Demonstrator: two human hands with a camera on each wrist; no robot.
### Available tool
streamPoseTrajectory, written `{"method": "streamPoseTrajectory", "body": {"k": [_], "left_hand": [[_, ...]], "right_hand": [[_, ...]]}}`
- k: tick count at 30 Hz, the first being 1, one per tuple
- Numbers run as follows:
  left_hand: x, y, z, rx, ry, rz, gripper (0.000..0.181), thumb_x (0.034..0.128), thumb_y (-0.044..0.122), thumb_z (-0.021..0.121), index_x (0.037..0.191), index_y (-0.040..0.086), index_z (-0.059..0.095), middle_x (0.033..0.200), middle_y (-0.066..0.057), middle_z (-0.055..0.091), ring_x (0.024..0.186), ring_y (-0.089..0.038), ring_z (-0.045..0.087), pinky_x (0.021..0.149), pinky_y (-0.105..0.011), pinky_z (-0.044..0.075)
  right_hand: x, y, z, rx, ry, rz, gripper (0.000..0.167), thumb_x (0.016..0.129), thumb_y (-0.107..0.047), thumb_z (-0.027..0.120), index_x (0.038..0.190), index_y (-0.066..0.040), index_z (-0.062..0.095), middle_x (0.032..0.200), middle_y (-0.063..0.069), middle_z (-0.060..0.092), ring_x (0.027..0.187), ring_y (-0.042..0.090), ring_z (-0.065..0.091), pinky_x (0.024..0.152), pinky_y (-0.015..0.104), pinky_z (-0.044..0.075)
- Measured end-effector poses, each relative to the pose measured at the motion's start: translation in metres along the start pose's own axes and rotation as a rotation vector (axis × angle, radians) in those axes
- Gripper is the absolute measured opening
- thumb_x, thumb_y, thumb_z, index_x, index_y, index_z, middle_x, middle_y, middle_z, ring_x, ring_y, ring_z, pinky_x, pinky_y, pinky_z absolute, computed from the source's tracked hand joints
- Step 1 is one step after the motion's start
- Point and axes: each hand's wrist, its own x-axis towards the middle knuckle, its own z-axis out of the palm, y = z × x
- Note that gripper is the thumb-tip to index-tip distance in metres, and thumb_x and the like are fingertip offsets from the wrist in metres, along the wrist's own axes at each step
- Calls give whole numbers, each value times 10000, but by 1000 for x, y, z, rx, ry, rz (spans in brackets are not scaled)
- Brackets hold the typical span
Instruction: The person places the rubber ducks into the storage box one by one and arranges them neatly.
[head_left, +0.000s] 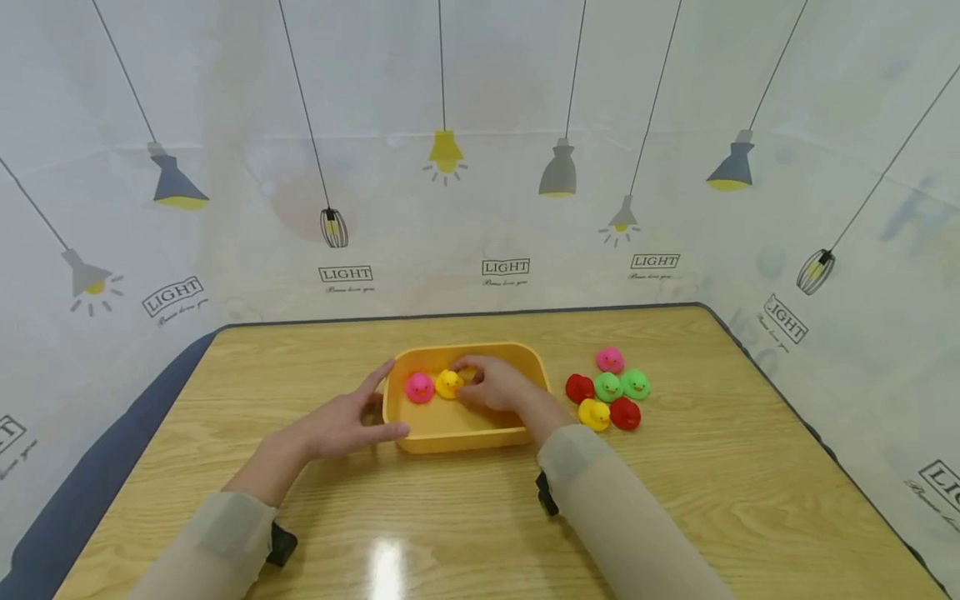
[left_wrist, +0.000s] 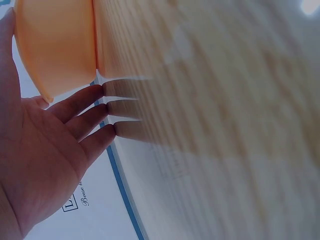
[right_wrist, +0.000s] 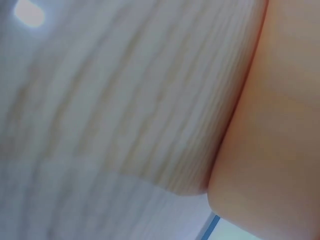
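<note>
A yellow plastic bin (head_left: 465, 437) stands on the table. Inside it, a pink rubber duck (head_left: 420, 387) sits at the left, with a yellow rubber duck (head_left: 447, 384) right beside it. My right hand (head_left: 498, 385) reaches into the bin and pinches the yellow duck between thumb and forefinger. At the bin's left end, my left hand (head_left: 337, 425) spreads its thumb and forefinger along the rim. In the left wrist view, the lower fingers (left_wrist: 80, 117) extend down to the tabletop beside the bin wall (left_wrist: 60, 45). The right wrist view shows only the bin's outside (right_wrist: 275, 140) and table; the hand is hidden there.
Right of the bin, a cluster of rubber ducks lies on the wooden table (head_left: 750, 467): a pink duck (head_left: 611, 360), two green ducks (head_left: 636, 384), two red ducks (head_left: 626, 414) and another yellow duck (head_left: 594, 415). A lamp-printed backdrop (head_left: 405, 275) borders the table's far side.
</note>
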Motion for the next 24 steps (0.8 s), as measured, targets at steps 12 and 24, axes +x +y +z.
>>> {"method": "streamPoseTrajectory", "body": {"k": [12, 24], "left_hand": [[0, 0, -1, -7, -7, -3, 1150, 939, 794, 676, 1767, 415, -26, 1639, -183, 568, 1476, -476, 557, 1232, -736, 395], [-1, 1, 0, -13, -2, 6, 1136, 948, 779, 680, 1766, 418, -21, 1629, -193, 572, 1452, -462, 580, 1226, -727, 410]], "right_hand": [[1, -1, 1, -61, 9, -33, 406, 1016, -230, 812, 1404, -216, 695, 927, 53, 626, 811, 192, 545, 727, 274, 427], [-1, -2, -2, -20, 2, -27, 343, 1041, -221, 780, 1377, -211, 707, 978, 53, 647, 886, 202, 567, 786, 286, 445]]}}
